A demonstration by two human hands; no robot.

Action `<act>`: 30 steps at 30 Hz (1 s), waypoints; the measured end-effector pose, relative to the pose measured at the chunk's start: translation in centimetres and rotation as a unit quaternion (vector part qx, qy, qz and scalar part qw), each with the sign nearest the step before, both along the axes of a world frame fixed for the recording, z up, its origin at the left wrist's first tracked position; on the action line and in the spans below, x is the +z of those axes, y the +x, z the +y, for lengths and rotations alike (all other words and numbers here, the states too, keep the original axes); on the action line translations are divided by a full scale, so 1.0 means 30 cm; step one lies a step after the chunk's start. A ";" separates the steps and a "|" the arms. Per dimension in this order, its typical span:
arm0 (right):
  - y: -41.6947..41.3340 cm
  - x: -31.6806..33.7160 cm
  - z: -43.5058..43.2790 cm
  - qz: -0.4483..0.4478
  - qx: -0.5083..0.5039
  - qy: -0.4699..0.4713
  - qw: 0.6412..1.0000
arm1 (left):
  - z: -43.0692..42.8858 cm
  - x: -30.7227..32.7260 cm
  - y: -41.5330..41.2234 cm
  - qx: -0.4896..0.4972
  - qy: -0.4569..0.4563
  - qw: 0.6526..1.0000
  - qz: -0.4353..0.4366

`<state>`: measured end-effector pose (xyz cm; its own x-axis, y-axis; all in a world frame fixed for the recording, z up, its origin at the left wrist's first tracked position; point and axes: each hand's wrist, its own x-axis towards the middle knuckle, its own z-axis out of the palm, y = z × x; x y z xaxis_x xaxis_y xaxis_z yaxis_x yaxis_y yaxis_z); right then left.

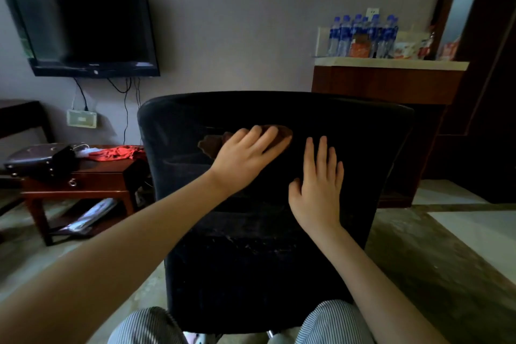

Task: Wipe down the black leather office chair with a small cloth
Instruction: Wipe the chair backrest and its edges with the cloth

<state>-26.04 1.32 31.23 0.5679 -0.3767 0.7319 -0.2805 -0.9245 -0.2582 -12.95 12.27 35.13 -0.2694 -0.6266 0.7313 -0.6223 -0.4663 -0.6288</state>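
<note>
The black leather office chair (363,148) stands right in front of me, its backrest filling the middle of the view. A small brown cloth (209,144) lies flat against the upper backrest. My left hand (245,153) presses on the cloth with fingers spread, covering most of it. Beside it, my right hand (318,184) rests flat on the bare leather with fingers extended and nothing in it. The lower backrest shows pale scuffs and dust.
At the left stands a dark wooden side table (95,179) with a black bag (39,160) and red fabric (117,152). A TV (81,28) hangs on the wall. A wooden cabinet (388,84) at the right carries several water bottles (363,36). My striped trouser knees (332,321) are below.
</note>
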 end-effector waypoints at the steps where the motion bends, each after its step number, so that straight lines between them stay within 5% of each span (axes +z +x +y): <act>1: 0.008 0.010 -0.003 0.022 0.001 0.003 1.000 | -0.003 -0.030 0.007 -0.001 0.001 1.000 0.011; 11: 0.046 0.002 -0.030 0.054 -0.014 -0.013 0.998 | 0.023 -0.268 0.044 -0.026 0.090 0.993 0.066; 15: 0.037 0.002 -0.032 0.062 -0.021 -0.016 0.998 | 0.065 -0.178 0.054 -0.016 0.172 0.985 -0.002; 24: 0.015 0.019 -0.074 0.092 -0.036 0.009 0.995 | 0.103 0.109 0.024 0.010 0.002 0.997 -0.080; 30: 0.004 0.039 -0.101 0.061 -0.006 0.071 0.996 | 0.055 0.204 -0.064 -0.033 -0.154 0.986 0.054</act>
